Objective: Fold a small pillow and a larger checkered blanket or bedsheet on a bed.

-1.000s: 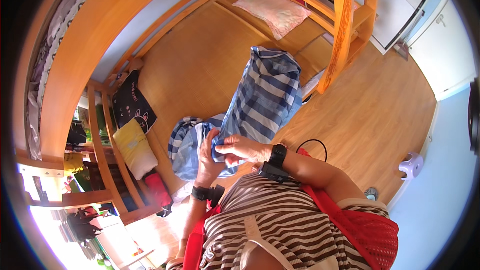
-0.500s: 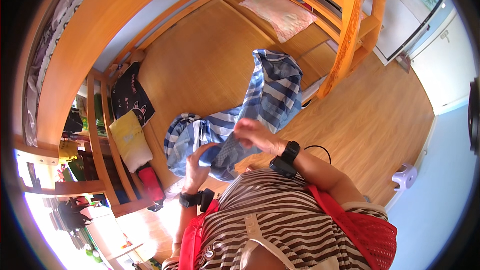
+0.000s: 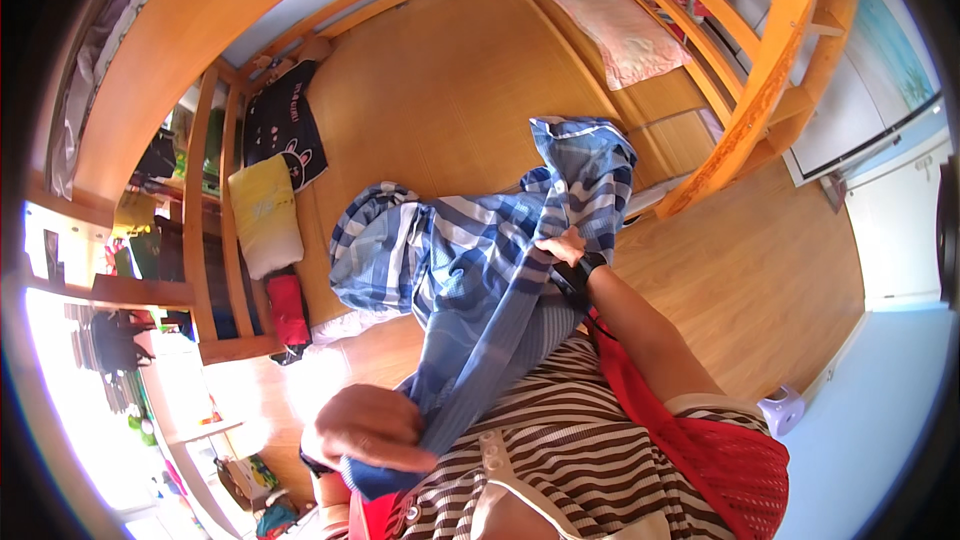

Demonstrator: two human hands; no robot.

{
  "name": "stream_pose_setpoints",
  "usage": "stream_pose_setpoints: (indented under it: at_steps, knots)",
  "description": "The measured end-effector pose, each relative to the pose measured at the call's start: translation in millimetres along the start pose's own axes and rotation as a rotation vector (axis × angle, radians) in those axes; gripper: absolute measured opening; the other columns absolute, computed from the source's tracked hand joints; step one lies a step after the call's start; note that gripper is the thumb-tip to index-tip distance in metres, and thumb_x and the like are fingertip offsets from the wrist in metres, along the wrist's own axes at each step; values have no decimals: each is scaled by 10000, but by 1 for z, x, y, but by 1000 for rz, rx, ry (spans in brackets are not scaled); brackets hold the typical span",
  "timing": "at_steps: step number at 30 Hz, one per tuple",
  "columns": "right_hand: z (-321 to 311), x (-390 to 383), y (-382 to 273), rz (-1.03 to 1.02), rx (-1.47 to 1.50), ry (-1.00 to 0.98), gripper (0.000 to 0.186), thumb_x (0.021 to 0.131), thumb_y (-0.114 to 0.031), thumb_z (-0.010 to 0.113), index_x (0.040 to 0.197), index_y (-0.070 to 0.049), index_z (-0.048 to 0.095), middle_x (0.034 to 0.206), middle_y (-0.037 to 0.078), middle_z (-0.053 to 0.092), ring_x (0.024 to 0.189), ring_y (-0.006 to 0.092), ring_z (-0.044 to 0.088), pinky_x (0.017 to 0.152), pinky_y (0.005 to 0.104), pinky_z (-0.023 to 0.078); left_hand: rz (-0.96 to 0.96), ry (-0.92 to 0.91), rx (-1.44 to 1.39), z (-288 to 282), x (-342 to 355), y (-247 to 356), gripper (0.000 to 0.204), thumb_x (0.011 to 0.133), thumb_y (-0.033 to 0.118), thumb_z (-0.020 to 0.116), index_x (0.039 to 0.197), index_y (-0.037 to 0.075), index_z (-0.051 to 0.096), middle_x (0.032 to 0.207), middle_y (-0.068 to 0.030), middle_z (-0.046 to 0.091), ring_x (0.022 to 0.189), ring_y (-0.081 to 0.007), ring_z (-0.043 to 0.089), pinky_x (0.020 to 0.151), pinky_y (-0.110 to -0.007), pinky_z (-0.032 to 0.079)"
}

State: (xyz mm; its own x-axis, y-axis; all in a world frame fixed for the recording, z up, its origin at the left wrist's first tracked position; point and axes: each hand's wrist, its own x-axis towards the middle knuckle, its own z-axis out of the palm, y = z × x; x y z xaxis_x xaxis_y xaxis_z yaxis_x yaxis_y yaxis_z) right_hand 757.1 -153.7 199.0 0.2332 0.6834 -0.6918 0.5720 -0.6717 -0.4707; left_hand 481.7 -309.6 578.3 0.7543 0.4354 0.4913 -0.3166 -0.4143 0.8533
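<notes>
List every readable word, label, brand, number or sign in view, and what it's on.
Dark pillow: light lettering above a rabbit drawing; wording not copied here.
Yellow-and-white pillow: faint marking, too blurred to read.
Blue-and-white cloth: no lettering visible.
Things on the shelves at left: too small or washed out to tell.

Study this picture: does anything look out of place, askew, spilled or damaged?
Nothing looks spilled or damaged. Only the blue checked cloth stands out: it is rumpled rather than flat, heaped along the near side of the bed and stretched between the left hand and right hand.
</notes>
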Motion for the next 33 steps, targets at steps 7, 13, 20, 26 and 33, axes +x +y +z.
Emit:
stream_pose_setpoints:
  at_steps: [7,13,20,26,33]
  knots:
    - [-1,49,53,-502,-489,-189,356,743,-384,606,769,-36,679,925,196,664,812,341,650,712,421,501,77,150,68,17,-12,57,108,807,11,639,901,12,692,679,-143,598,553,-269,600,557,-379,565]
    - [-17,86,37,-629,360,-8,181,764,-140,538,783,13,633,697,187,617,642,278,607,601,370,456,-244,902,260,18,-68,-3,248,757,63,520,971,-6,625,892,-103,628,806,-212,615,795,-346,488]
    - [-96,-82,-56,-462,909,-714,275,901,-109,559,1153,1,570,970,33,643,877,100,602,821,247,479,-1003,1069,-517,-10,-57,-143,385,974,245,386,1211,-9,551,1057,-141,646,932,-223,640,873,-338,504]
    - [-132,-190,-34,-714,505,-832,209,921,-116,553,1093,-22,627,937,-21,641,858,53,563,791,223,460,-1057,734,-1035,-21,-21,-292,442,980,411,384,1052,45,622,949,-79,688,816,-194,664,778,-338,533]
    - [-146,-231,-11,-923,209,-865,134,904,-72,573,987,32,587,911,6,579,807,81,500,748,221,413,-856,980,-1051,-35,-37,-381,402,953,343,447,913,3,658,759,-83,685,600,-200,646,546,-267,516]
